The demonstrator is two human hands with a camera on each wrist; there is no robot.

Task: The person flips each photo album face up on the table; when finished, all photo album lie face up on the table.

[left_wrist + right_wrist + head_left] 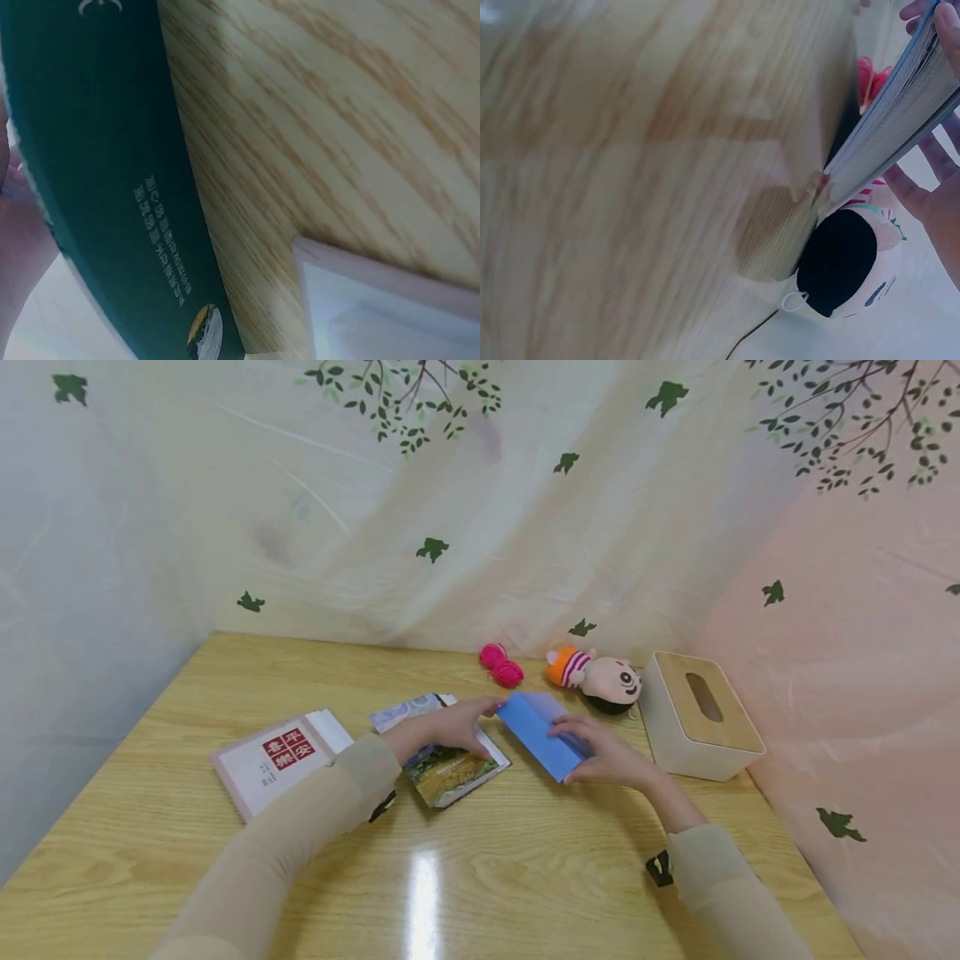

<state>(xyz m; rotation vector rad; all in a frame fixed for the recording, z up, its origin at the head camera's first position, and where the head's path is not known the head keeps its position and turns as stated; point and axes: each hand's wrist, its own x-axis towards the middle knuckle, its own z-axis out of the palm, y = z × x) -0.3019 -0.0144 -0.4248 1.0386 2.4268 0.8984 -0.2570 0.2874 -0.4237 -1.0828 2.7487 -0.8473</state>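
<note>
My right hand (603,756) grips a blue book (540,735), thumb on its near end and fingers over its upper side. The book is tilted up; its page edges (900,120) show in the right wrist view. My left hand (453,727) reaches over a book with a landscape cover (457,772), its fingertips at the blue book's far left corner and its thumb low over the landscape cover. Close up in the left wrist view is a dark green cover (97,165) with pale lettering. A white book with red squares (273,760) lies left of my left hand.
Pink yarn balls (502,665) and a plush doll (596,677) lie at the back of the wooden table (360,893). A white tissue box with a wooden lid (701,718) stands at the right. A printed cloth (337,568) hangs behind.
</note>
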